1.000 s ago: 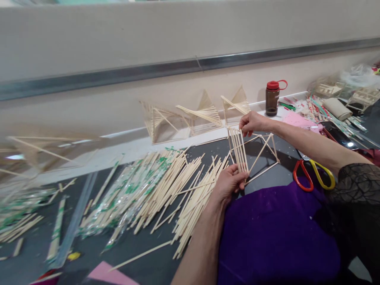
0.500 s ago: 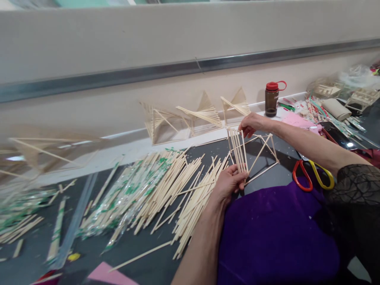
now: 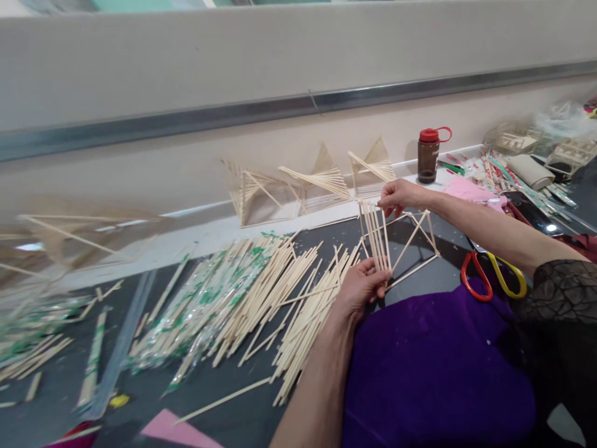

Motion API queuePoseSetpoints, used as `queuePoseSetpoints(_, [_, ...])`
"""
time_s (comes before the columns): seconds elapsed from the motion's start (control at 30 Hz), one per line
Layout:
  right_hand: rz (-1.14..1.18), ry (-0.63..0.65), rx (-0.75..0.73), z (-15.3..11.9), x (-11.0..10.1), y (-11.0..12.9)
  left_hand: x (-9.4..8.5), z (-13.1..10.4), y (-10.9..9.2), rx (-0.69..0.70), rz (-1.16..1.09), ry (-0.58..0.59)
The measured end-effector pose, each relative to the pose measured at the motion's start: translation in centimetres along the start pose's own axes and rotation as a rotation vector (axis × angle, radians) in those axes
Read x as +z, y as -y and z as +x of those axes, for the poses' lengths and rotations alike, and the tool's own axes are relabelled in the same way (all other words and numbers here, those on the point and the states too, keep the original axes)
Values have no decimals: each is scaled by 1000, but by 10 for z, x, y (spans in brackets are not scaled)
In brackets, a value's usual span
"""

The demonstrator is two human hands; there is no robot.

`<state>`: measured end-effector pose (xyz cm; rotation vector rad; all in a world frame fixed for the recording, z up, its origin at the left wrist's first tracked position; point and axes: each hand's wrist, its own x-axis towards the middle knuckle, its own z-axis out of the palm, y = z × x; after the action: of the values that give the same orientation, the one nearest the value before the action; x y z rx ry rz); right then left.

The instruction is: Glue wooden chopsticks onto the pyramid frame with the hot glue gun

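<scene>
A frame of thin wooden sticks (image 3: 414, 239) stands on the dark table, with several sticks side by side across its left face. My left hand (image 3: 366, 283) is closed on the lower ends of these sticks. At their upper end, my right hand (image 3: 395, 195) pinches the top corner of the frame. Loose sticks (image 3: 308, 317) lie in a pile to the left of my left hand. Scissors (image 3: 476, 277) with one red and one yellow handle rest on purple cloth (image 3: 433, 367) right of the frame.
Finished stick models (image 3: 321, 177) stand along the wall. A brown bottle (image 3: 428, 158) with a red lid is behind my right hand. Wrapped sticks (image 3: 205, 292), a clear ruler (image 3: 114, 348) and pink paper (image 3: 180, 429) lie at left. A dark phone (image 3: 532, 211) lies at right.
The whole view has shifted very slightly. Both hands keep their places on the stick frame, with the right fingers barely moved at the top corner.
</scene>
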<state>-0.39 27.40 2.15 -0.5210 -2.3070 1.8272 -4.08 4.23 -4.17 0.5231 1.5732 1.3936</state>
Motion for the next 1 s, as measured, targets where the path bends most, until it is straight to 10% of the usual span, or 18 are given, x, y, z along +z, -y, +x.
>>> queuePoseSetpoints(1.0, [-59,-6,-19,-6,8,13,-2,2,2,5,-13,26])
